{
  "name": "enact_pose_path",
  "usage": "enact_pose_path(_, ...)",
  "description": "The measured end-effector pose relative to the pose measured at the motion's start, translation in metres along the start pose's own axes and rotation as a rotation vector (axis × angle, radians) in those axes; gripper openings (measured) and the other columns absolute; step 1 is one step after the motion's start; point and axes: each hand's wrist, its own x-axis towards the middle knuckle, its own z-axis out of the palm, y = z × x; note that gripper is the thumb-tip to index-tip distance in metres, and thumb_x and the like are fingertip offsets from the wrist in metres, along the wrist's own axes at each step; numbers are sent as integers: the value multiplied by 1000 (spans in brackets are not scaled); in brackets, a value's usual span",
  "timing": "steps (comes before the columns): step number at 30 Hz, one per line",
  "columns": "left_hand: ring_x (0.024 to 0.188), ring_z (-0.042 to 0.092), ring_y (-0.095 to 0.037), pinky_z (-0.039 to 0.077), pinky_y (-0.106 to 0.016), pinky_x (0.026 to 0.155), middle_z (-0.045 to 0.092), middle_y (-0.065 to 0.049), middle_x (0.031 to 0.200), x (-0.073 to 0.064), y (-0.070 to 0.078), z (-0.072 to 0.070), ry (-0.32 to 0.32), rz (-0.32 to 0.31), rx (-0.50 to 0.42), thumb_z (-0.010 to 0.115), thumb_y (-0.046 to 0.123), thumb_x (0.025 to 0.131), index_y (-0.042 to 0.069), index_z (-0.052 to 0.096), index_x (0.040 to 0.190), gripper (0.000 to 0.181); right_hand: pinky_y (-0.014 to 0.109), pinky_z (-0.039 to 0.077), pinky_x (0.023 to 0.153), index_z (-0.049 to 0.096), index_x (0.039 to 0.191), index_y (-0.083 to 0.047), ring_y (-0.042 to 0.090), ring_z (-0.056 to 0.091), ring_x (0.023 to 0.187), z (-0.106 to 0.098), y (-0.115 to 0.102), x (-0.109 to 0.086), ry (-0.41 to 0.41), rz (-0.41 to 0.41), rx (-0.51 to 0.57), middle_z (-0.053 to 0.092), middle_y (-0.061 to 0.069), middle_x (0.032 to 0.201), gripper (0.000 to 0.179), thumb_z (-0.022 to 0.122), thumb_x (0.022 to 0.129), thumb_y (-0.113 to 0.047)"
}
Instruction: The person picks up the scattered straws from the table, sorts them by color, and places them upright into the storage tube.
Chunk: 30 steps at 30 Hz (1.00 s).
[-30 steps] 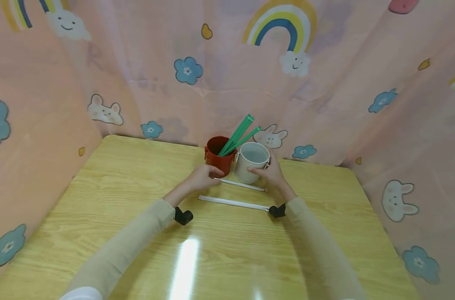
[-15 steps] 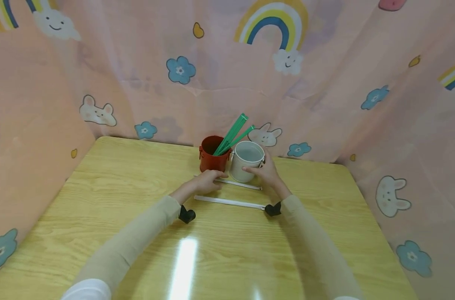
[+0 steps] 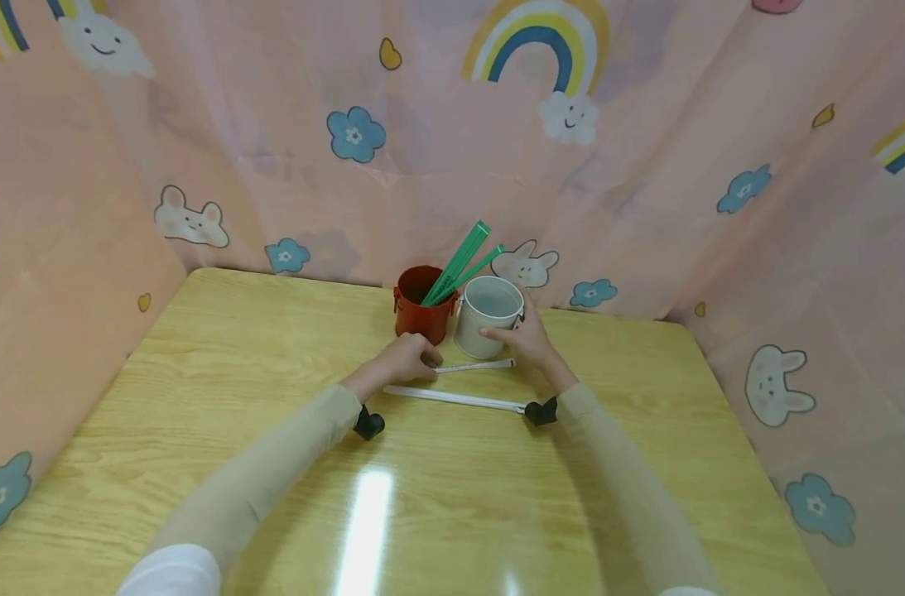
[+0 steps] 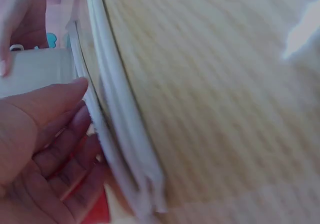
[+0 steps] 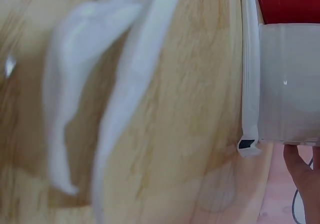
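Observation:
In the head view my left hand (image 3: pixel 406 358) pinches the left end of a narrow white paper-wrapped stick (image 3: pixel 476 366) in front of the buckets. The left wrist view shows the thumb against the stick (image 4: pixel 95 101) and the other fingers curled behind it. My right hand (image 3: pixel 530 335) grips the right side of a small white bucket (image 3: pixel 476 333), thumb in front. No contents show inside that bucket. A red bucket (image 3: pixel 415 319) stands against its left side, with several flat green sticks (image 3: pixel 458 269) leaning out to the right.
A second, longer white wrapped stick (image 3: pixel 455 399) lies on the wooden table (image 3: pixel 273 497) nearer the person, its right end by the black wrist camera (image 3: pixel 540 411). A patterned pink curtain (image 3: pixel 422 190) hangs behind the table.
My left hand has come slightly nearer, and the shorter white stick has swung so its right end sits higher. The right hand stays on the white bucket. The whole view has shifted a little.

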Motion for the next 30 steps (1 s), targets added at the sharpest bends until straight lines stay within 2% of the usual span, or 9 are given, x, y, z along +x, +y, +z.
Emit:
enact_pose_path(6,91,65,-14,52,-31,79,74,1,98,4,15,-1,-4,-80,147,77,21,82,14,76,102,22,60,17,115,20,151,-6,38,27,140,-1,-3,2,-15,20,-3,34,21,147,94,77,77,-2)
enact_pose_path(10,90,66,-14,52,-31,76,74,5,92,5,20,3,22,-116,181,77,21,81,18,78,93,12,59,17,116,18,152,-8,37,25,141,-1,-1,-1,-19,36,-3,32,20,148,95,77,78,-4)
enact_pose_path(14,89,66,-15,53,-32,76,74,5,90,5,22,7,53,-114,206,76,19,82,17,78,91,9,60,15,116,16,152,-6,38,23,142,-1,0,-2,-18,33,8,31,20,149,95,76,79,-3)
enact_pose_path(24,83,65,-14,52,-32,72,73,5,86,-2,21,8,74,-100,263,75,18,83,18,78,87,5,60,16,116,16,152,-6,38,25,141,-2,4,1,-22,43,11,32,21,149,96,76,78,-3)
enact_pose_path(30,76,62,-11,48,-28,64,72,7,83,-12,19,2,73,-80,297,75,19,82,20,77,85,3,59,15,116,19,152,-14,34,24,143,-3,23,8,-3,42,2,32,15,150,96,79,77,-8)
